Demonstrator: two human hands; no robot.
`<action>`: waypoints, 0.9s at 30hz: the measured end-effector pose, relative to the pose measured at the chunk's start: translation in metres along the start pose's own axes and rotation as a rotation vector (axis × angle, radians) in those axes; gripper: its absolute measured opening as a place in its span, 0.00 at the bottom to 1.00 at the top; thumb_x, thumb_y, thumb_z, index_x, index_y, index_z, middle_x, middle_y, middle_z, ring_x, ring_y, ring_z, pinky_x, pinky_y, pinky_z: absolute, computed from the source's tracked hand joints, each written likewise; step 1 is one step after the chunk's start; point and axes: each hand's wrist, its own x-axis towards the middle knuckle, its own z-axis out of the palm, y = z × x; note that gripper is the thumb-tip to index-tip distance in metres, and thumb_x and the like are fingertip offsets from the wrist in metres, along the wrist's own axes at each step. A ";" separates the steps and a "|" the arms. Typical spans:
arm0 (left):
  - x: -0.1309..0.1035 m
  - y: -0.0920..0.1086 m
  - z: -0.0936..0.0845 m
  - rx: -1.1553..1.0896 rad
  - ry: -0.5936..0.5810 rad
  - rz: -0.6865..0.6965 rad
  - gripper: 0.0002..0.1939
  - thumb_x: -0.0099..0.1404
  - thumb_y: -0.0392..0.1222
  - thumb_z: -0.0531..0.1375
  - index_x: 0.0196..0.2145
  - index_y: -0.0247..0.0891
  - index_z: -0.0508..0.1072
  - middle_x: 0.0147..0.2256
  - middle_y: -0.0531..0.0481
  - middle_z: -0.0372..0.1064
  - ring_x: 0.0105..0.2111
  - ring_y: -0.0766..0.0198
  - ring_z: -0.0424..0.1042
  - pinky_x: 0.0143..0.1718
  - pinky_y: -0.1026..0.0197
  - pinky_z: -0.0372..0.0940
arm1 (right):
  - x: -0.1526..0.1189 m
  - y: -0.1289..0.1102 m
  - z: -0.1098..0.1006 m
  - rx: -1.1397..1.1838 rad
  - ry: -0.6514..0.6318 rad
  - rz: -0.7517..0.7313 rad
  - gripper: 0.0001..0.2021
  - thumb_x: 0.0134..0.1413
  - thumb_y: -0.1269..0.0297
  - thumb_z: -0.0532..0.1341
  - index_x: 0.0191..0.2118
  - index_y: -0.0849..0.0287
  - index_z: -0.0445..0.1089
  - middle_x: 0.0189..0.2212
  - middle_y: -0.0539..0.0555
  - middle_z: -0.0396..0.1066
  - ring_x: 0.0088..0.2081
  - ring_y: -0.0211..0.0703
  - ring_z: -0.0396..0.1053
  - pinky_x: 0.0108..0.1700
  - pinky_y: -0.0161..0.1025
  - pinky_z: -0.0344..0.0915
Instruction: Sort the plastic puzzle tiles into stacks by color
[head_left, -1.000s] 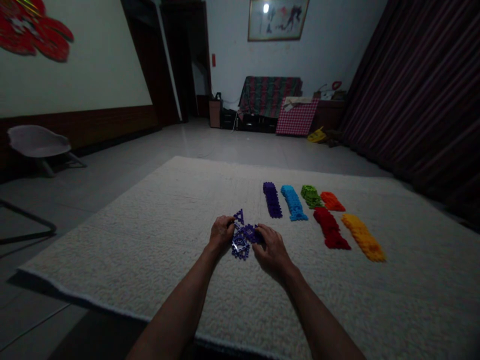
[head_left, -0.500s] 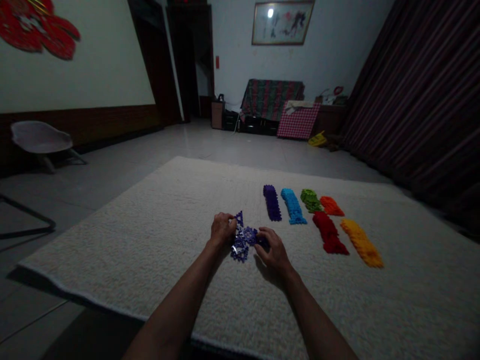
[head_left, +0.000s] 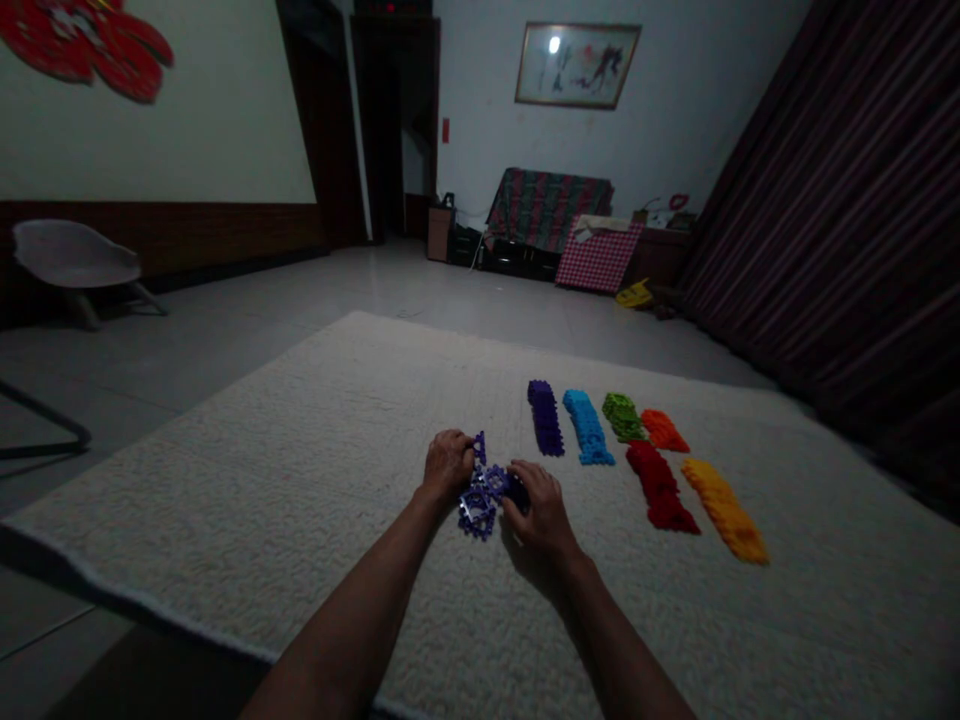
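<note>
Lg pale mat [head_left: 225, 480], its near edge running under the L forearm [head_left: 352, 610], far edge beyond the stacks; wide open stretch btwn L hand & L edge. Yellow stack [head_left: 726, 510] lies farthest R, then red stack [head_left: 661, 490], blue stack [head_left: 589, 428], purple stack [head_left: 545, 418], green stack [head_left: 624, 417], orange stack [head_left: 664, 430]. Person's R hand [head_left: 541, 505]: thumb & fingers clamped on dk purple pc [head_left: 517, 493]. L hand [head_left: 448, 462]: fingertips bent at purple build [head_left: 477, 510], grip can't tell. Build lies on mat btwn both hands, approx. center, well in from edges.
</note>
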 end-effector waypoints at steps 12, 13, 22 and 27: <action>0.003 -0.005 0.003 -0.019 0.000 -0.006 0.14 0.65 0.34 0.56 0.43 0.37 0.80 0.46 0.43 0.76 0.51 0.55 0.71 0.59 0.53 0.63 | 0.045 -0.020 0.005 -0.271 -0.419 0.132 0.22 0.50 0.67 0.64 0.53 0.57 0.71 0.50 0.62 0.71 0.56 0.59 0.63 0.61 0.61 0.50; 0.003 -0.005 0.003 -0.023 0.000 -0.009 0.14 0.65 0.34 0.56 0.43 0.38 0.80 0.46 0.43 0.76 0.51 0.55 0.71 0.59 0.53 0.63 | 0.045 -0.017 0.009 -0.242 -0.383 0.133 0.24 0.50 0.67 0.63 0.55 0.57 0.70 0.49 0.62 0.71 0.55 0.59 0.64 0.60 0.60 0.52; 0.003 -0.006 0.005 -0.027 0.020 -0.004 0.14 0.64 0.33 0.56 0.42 0.38 0.80 0.46 0.43 0.76 0.51 0.54 0.71 0.58 0.52 0.63 | 0.045 0.017 0.021 0.174 0.063 0.018 0.28 0.49 0.65 0.62 0.58 0.55 0.67 0.50 0.60 0.71 0.52 0.53 0.70 0.55 0.52 0.68; 0.004 -0.006 0.005 -0.015 0.014 -0.005 0.14 0.64 0.33 0.56 0.42 0.38 0.80 0.46 0.43 0.77 0.51 0.54 0.72 0.58 0.52 0.64 | 0.036 0.049 -0.001 0.043 0.160 0.177 0.28 0.48 0.59 0.61 0.57 0.60 0.68 0.49 0.62 0.71 0.52 0.55 0.70 0.55 0.53 0.69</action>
